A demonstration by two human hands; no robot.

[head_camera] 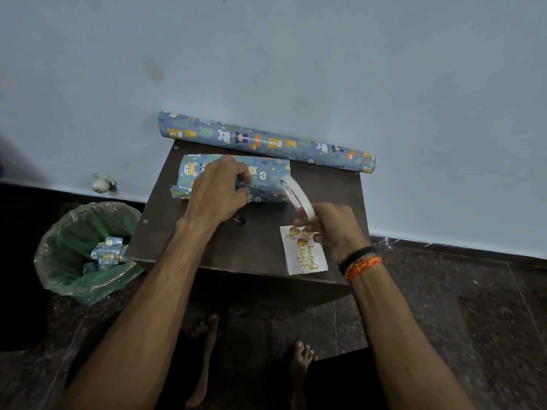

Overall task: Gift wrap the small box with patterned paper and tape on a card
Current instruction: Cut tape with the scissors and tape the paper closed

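The left hand (220, 187) has its fingers curled down onto the wrapped box (233, 177), pinching or pressing the paper seam under the fingertips; which of the two cannot be told. Just beside it, the right hand (328, 229) grips a roll of tape (296, 199) between thumb and fingers, the roll tilted up toward the box's near right corner. Below the right fingers lies the card (305, 253), flat on the small table (207, 244). Beyond both hands, against the wall, rests the roll of patterned paper (266, 142).

The paper looks thin, glossy and slippery, likely to spring open unless pinned at the seam; the box seems light enough to slide, so hold it from above. The tape's free end is too small to make out, and the left palm hides the seam itself. A bin (85, 253) with paper scraps stands left of the table
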